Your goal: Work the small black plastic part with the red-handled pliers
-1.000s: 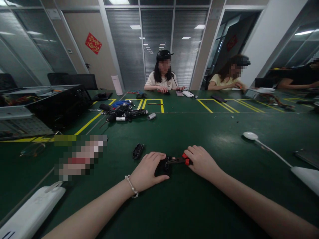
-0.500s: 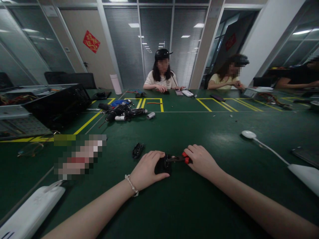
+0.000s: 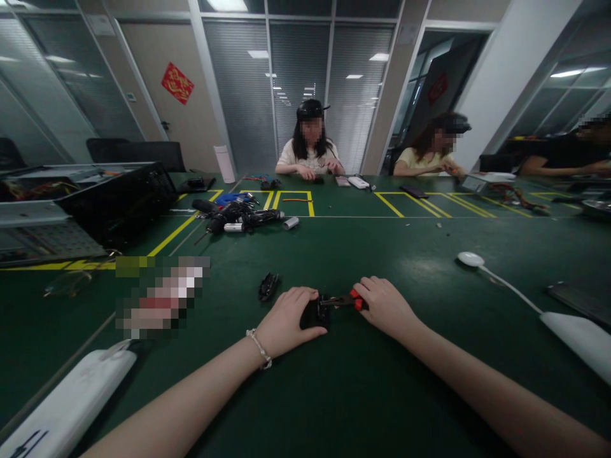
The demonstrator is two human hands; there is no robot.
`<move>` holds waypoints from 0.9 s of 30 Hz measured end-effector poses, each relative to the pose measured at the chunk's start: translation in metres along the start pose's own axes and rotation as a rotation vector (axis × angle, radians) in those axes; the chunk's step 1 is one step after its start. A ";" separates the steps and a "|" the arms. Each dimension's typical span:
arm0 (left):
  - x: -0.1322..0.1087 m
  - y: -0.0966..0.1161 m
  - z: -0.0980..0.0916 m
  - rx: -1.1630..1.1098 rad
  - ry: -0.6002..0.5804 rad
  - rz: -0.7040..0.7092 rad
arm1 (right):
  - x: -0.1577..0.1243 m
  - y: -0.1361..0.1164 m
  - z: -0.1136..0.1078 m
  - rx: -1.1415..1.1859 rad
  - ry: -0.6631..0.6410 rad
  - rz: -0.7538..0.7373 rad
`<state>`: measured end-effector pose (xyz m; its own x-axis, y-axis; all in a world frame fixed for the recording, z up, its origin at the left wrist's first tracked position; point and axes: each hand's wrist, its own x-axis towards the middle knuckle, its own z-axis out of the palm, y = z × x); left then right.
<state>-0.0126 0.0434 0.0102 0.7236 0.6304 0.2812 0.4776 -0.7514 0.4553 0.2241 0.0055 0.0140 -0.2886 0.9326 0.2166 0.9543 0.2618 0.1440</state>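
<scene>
My left hand (image 3: 289,321), a bracelet on its wrist, grips a small flat black part (image 3: 316,316) and holds it against the green tabletop. My right hand (image 3: 386,306) is closed around the red handles of a pair of pliers (image 3: 340,301). The dark jaws point left and meet the upper right side of the black part; whether they pinch anything there is too small to tell. Just beyond my left hand lies a loose black plastic piece (image 3: 268,287), hollow like a shell.
An open computer case (image 3: 114,207) stands at the left. A power drill (image 3: 222,218) lies among cables farther back. White power banks or similar white devices (image 3: 71,401) flank both arms, the right one (image 3: 575,340) with a cable. Two people (image 3: 310,149) sit across the table, another far right.
The whole view has shifted slightly. My hands, the black part and the pliers keep nearly the same places relative to each other. The person opposite has drawn one hand inward.
</scene>
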 end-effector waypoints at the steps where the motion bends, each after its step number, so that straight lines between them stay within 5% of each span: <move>1: 0.000 0.000 0.000 0.000 -0.002 0.001 | 0.000 0.000 0.000 0.000 0.000 -0.007; 27: -0.001 0.000 0.000 0.037 0.009 0.011 | -0.001 -0.001 -0.003 0.031 0.052 -0.023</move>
<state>-0.0132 0.0421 0.0097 0.7244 0.6239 0.2934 0.4881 -0.7646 0.4208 0.2228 0.0031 0.0164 -0.3130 0.9123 0.2641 0.9492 0.2910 0.1198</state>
